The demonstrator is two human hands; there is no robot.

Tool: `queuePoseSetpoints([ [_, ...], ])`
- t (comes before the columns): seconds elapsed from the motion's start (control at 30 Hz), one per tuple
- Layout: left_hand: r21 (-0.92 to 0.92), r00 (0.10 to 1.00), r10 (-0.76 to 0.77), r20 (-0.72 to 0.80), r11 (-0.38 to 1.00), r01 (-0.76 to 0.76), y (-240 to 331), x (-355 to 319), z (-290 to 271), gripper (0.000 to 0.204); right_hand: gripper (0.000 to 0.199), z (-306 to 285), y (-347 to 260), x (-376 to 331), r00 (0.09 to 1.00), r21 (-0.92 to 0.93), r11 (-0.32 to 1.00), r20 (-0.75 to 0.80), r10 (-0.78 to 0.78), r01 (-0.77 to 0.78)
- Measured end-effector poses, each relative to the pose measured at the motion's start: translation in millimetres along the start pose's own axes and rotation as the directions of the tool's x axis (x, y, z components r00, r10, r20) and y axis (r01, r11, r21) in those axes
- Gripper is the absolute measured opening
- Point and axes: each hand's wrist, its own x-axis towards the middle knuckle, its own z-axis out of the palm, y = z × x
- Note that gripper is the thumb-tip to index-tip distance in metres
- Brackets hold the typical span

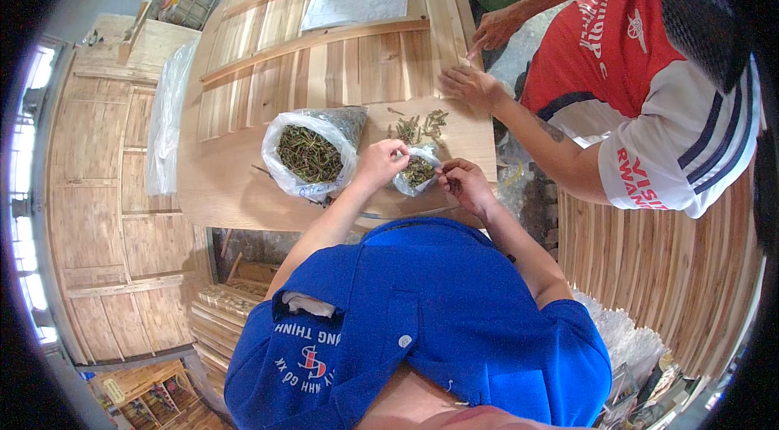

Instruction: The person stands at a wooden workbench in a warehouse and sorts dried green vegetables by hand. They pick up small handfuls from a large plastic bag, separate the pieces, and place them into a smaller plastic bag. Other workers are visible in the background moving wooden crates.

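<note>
Centrally, both hands' grip pinching small clear bag (418, 171), left hand (381, 161), right hand (464, 181), larger bag (308, 152) beside.

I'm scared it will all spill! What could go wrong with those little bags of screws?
The small bag is held open by the left hand and right hand near the wooden panel's edge, so it could tip and drop screws. The loose screws by another person's hand might get knocked off. The big open bag could slump and spill.
</note>
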Motion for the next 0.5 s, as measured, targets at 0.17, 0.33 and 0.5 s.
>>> queuePoseSetpoints([
  [0.17,0.19,0.999,0.032,0.032,0.981,-0.038,-2,-10,-6,0.013,0.021,1,0,0,0.999,-0.002,0.999,0.011,-0.051,0.052],
  [0.33,0.357,0.991,0.134,-0.007,0.926,-0.123,9,-12,-11,0.013,0.018,0,-2,-2,0.998,-0.041,0.999,-0.063,-0.015,0.012],
  [0.5,0.24,0.987,0.147,-0.062,0.962,-0.128,22,-6,-17,0.015,0.015,-1,1,-1,0.999,-0.119,0.993,-0.036,-0.029,0.025],
])
